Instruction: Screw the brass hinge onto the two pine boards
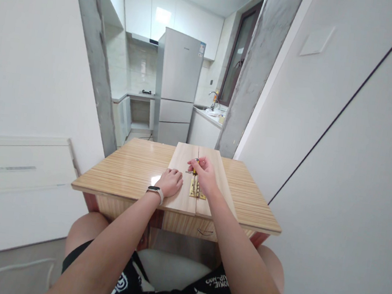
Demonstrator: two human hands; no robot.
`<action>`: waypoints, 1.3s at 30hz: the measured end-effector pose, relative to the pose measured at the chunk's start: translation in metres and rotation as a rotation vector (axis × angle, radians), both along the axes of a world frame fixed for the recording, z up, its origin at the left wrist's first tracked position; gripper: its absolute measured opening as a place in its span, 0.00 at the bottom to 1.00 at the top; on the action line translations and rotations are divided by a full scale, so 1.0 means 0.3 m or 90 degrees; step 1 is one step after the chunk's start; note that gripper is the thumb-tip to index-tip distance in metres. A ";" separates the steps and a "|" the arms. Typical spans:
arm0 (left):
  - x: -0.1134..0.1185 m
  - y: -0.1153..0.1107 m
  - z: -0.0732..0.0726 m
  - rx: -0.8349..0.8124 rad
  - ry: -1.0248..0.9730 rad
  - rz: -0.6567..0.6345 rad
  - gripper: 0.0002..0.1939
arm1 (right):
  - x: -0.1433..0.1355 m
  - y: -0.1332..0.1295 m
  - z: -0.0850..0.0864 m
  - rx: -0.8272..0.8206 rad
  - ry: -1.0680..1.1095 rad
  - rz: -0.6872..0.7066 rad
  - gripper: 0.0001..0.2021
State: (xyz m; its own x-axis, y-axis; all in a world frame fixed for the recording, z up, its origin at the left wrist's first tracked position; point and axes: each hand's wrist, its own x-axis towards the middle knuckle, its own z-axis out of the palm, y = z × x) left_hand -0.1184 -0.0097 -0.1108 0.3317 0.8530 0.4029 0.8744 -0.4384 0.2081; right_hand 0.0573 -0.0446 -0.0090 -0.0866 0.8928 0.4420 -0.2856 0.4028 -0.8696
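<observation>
Two pale wooden boards (184, 157) lie side by side, and a brass hinge (193, 194) sits across their seam near the front. My right hand (205, 171) is closed on a small screwdriver (196, 167) with a yellow and black handle. Its shaft points down toward the hinge; whether the tip touches a screw is too small to tell. A small metal piece shows beside the fingers, not clear in kind. My left hand (171, 182), with a banded watch on its wrist, lies palm down on the left board with its fingers stretched out.
Beneath the boards stands a wood-grain table (120, 171) with a drawer (189, 225) at its front. A white wall panel (349, 186) flanks the right side. Beyond the table are a fridge (179, 77) and a kitchen sink counter (209, 115). My knees are under the table edge.
</observation>
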 end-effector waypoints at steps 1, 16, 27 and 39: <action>0.000 0.000 0.000 0.000 0.001 0.000 0.17 | 0.002 0.001 0.001 0.005 -0.001 -0.004 0.20; -0.001 0.006 -0.012 0.018 0.003 -0.002 0.16 | 0.007 0.017 -0.007 -0.010 0.003 -0.031 0.21; 0.001 0.004 -0.008 0.017 0.001 -0.003 0.17 | 0.018 0.013 -0.001 0.006 -0.015 0.035 0.23; -0.003 0.010 -0.017 0.021 0.004 -0.004 0.16 | 0.005 0.005 0.009 -0.004 -0.012 -0.034 0.22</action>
State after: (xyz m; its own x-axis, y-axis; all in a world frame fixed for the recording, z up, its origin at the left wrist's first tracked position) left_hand -0.1192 -0.0068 -0.1158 0.3398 0.8371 0.4288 0.8728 -0.4505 0.1878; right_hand 0.0587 -0.0430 -0.0062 -0.0468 0.8992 0.4351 -0.2481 0.4114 -0.8770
